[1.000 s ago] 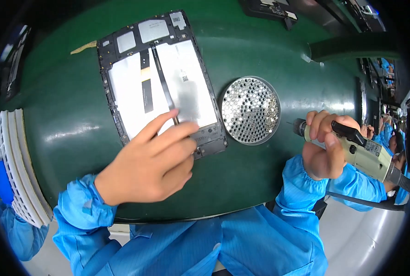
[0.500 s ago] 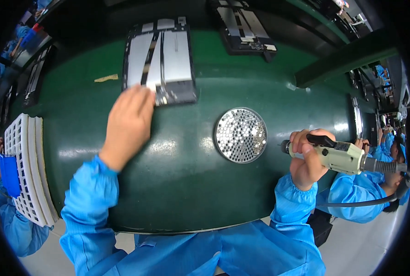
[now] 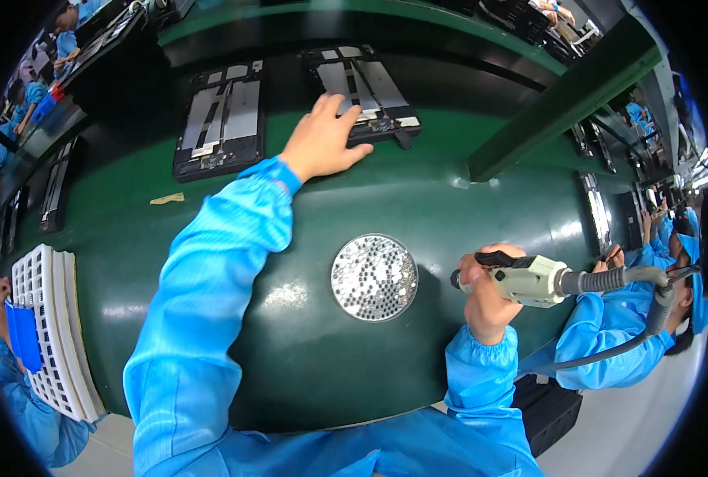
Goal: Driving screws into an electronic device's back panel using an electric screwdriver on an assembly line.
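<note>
My left hand (image 3: 322,141) reaches across the bench with fingers spread and thumb out. It is at the near left corner of an opened tablet-like device (image 3: 382,87), whose silvery battery panels and small circuit board show. Whether the fingers press on it, I cannot tell. A second opened device (image 3: 242,111) lies to its left. My right hand (image 3: 485,306) is closed around a pale green electric screwdriver (image 3: 533,281) with a black lever, its front end pointing left. Between my forearms sits a round dish (image 3: 374,278) with many small dark screws standing in its holes.
A green post (image 3: 560,111) rises at the back right. Stacked white grid trays (image 3: 56,334) stand at the left edge, with a blue piece against them. A yellowish strip (image 3: 167,199) lies on the green bench (image 3: 330,374). A co-worker's blue sleeve (image 3: 608,342) is at right.
My left hand has gone from the left device over to the right one. The left device now lies farther back. The view has shifted; my right hand still holds the screwdriver beside the dish.
</note>
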Demonstrator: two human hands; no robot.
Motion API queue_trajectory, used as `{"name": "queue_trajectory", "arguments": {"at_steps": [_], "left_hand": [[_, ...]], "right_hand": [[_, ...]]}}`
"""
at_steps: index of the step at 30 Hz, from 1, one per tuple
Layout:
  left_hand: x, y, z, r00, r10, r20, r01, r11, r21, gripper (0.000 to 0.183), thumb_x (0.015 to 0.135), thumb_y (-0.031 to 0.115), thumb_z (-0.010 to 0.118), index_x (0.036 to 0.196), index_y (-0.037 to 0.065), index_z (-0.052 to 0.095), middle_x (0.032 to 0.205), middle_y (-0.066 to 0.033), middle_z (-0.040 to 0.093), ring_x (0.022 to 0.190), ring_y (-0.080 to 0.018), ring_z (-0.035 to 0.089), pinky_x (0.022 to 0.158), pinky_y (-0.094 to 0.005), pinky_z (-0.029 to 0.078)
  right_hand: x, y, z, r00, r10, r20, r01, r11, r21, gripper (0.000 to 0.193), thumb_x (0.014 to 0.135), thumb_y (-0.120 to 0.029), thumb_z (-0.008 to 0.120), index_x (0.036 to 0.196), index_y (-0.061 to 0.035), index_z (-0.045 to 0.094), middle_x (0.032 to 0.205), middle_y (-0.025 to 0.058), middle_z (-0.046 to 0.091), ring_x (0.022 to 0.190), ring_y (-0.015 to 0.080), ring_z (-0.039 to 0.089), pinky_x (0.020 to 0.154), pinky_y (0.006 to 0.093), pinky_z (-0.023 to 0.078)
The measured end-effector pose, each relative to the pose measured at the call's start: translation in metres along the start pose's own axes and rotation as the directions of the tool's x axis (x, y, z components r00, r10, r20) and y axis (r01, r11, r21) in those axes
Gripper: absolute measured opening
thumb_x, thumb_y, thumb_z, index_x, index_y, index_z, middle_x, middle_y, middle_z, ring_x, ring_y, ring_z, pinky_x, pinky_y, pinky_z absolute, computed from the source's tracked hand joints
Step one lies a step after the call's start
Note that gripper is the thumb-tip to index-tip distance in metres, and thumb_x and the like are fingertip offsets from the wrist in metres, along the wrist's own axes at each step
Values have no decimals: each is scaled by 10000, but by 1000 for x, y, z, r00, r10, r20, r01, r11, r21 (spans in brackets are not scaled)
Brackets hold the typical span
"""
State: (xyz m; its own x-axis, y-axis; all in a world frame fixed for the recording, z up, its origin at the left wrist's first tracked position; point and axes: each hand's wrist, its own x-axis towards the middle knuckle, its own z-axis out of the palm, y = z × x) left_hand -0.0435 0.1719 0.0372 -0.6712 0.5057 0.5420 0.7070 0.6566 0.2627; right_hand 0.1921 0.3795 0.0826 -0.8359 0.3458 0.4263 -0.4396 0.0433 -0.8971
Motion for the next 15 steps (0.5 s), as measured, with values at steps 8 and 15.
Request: {"name": "queue_trajectory", "arguments": {"at_steps": [8, 15], "left_hand": [[27, -19, 18, 947, 83, 309, -187, 927, 324, 592, 866, 481, 559, 1292, 83, 454, 1261, -234, 466, 1170, -503, 461, 777, -511, 532], [28, -19, 0, 924, 86, 372, -256, 862, 438, 560, 876, 322, 540, 1378, 136, 375, 1318, -257, 446, 1112, -521, 507, 728, -482, 552]], "right_hand": [[-4, -4, -7, 999, 37, -15, -38, 996, -77, 286, 720, 117, 565, 986, 19, 530, 835, 119, 600, 739, 181, 610, 700, 303, 507], [-4, 0, -5, 1000, 19, -3, -19, 996, -90, 261, 727, 98, 601, 968, 15, 544, 854, 99, 604, 762, 152, 599, 718, 286, 501]]}}
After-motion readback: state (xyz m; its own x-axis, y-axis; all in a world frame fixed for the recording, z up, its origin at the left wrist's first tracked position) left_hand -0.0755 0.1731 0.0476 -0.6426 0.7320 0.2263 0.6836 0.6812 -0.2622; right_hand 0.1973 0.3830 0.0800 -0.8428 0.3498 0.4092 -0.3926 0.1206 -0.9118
